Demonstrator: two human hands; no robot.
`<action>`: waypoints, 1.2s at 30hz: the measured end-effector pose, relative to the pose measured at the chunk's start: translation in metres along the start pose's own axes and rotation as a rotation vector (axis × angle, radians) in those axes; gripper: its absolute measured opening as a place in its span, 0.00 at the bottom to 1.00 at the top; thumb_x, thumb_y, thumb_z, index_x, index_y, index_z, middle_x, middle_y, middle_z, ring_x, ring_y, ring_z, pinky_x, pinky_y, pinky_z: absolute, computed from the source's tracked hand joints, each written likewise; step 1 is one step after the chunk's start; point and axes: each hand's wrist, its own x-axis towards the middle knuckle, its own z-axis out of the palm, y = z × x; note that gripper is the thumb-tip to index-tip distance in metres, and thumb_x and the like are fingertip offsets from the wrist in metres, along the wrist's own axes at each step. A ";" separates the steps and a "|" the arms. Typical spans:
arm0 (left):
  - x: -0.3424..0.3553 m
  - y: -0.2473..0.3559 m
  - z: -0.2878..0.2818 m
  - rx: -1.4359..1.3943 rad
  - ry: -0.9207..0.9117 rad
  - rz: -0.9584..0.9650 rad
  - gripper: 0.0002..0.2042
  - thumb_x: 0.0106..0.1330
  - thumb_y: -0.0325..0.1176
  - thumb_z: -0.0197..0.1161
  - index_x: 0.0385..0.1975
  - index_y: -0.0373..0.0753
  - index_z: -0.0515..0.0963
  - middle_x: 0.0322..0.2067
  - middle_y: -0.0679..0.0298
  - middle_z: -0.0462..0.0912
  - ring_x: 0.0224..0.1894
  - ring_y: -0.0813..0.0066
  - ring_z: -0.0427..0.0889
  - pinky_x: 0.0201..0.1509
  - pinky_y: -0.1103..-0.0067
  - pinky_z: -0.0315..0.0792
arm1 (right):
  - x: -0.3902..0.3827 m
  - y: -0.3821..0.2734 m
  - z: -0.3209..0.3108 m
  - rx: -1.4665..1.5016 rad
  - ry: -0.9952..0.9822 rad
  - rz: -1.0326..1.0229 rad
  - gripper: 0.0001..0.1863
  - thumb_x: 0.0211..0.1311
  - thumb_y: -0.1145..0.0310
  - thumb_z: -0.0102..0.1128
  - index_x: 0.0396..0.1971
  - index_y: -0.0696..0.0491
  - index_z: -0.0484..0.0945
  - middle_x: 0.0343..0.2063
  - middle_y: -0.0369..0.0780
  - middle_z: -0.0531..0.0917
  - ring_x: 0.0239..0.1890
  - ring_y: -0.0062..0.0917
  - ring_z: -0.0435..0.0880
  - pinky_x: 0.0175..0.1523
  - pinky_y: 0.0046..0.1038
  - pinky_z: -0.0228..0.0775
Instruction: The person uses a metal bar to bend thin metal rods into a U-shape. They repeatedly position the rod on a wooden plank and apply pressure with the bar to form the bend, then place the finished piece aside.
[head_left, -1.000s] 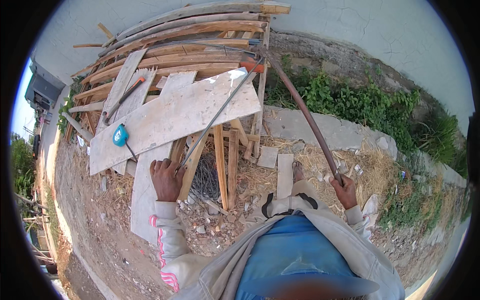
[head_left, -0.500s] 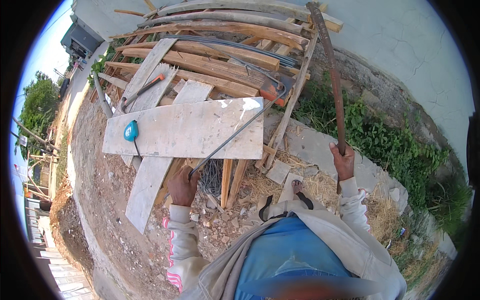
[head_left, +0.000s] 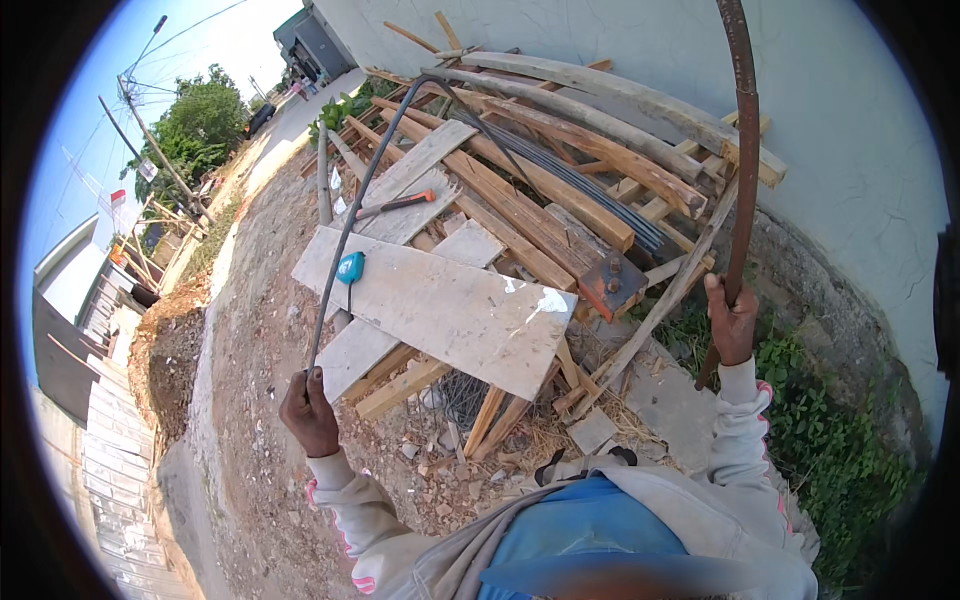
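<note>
My left hand (head_left: 308,410) grips a long dark steel rod (head_left: 350,225), raised over the stack and bent sharply at its far part, with the bent portion reaching down to the right. My right hand (head_left: 732,320) holds a rusty brown bar (head_left: 744,120) upright at the right. Between them an orange metal plate with bolts (head_left: 612,282) sits on the end of timber beams (head_left: 520,210). A pale board (head_left: 435,310) carries a teal tape measure (head_left: 350,268). A hammer with an orange and black handle (head_left: 395,203) lies behind it.
Steel rods (head_left: 600,200) lie among the stacked timber, beside a pale wall (head_left: 850,130). Weeds (head_left: 830,460) line the wall's foot at right. Rubble ground (head_left: 260,420) spreads left and below. A path (head_left: 280,135) runs away upper left, with small figures of people (head_left: 300,88) far off.
The view has swung toward the path. My left hand has moved left with the rod, whose bend has lifted away from the orange plate. The brown bar has risen more upright on the right.
</note>
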 end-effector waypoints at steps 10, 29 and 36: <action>-0.021 -0.024 -0.085 0.102 0.216 -0.065 0.10 0.74 0.31 0.61 0.32 0.31 0.80 0.18 0.65 0.70 0.21 0.81 0.65 0.26 0.79 0.61 | 0.079 -0.051 0.051 0.046 -0.160 -0.172 0.20 0.72 0.54 0.64 0.50 0.56 0.80 0.35 0.31 0.81 0.41 0.16 0.75 0.51 0.25 0.67; -0.120 -0.027 -0.004 -0.312 -0.327 -0.350 0.17 0.75 0.40 0.61 0.27 0.34 0.76 0.18 0.65 0.69 0.23 0.81 0.66 0.28 0.79 0.61 | -0.004 -0.018 -0.004 -0.017 -0.408 0.081 0.20 0.69 0.54 0.66 0.43 0.59 0.81 0.23 0.32 0.78 0.26 0.17 0.74 0.36 0.27 0.67; -0.131 -0.023 0.056 -0.062 -0.542 -0.078 0.10 0.70 0.35 0.63 0.29 0.36 0.77 0.20 0.53 0.75 0.22 0.55 0.76 0.28 0.66 0.68 | -0.075 -0.005 -0.071 -0.505 -0.201 0.190 0.17 0.66 0.57 0.68 0.35 0.58 0.80 0.18 0.33 0.72 0.22 0.19 0.66 0.29 0.29 0.57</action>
